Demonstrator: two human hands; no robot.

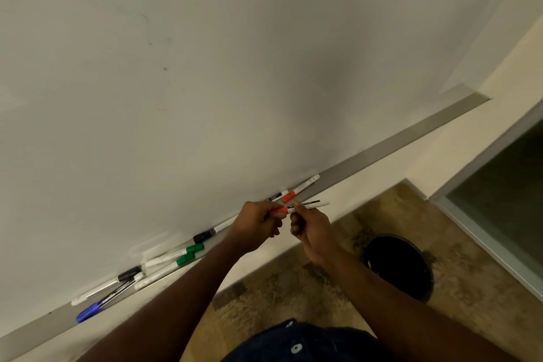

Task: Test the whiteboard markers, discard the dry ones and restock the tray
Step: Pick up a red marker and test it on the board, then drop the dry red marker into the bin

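Head cam: my left hand (258, 222) was closed round the red cap (279, 211) of a marker (308, 205), w/ my right hand (311, 229) pinching its white barrel, both just above the tray (382, 156). Other markers lay in the tray: green pair (188, 254), blue (91, 310), red (299, 189); black bin (399, 264) on floor at right.

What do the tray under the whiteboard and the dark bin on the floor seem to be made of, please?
The tray looks like brushed metal, perhaps aluminium: a flat grey strip with a dull, even sheen. The bin looks like black plastic, smooth and slightly glossy at its round rim, though it could be painted metal; it is too dark to tell.
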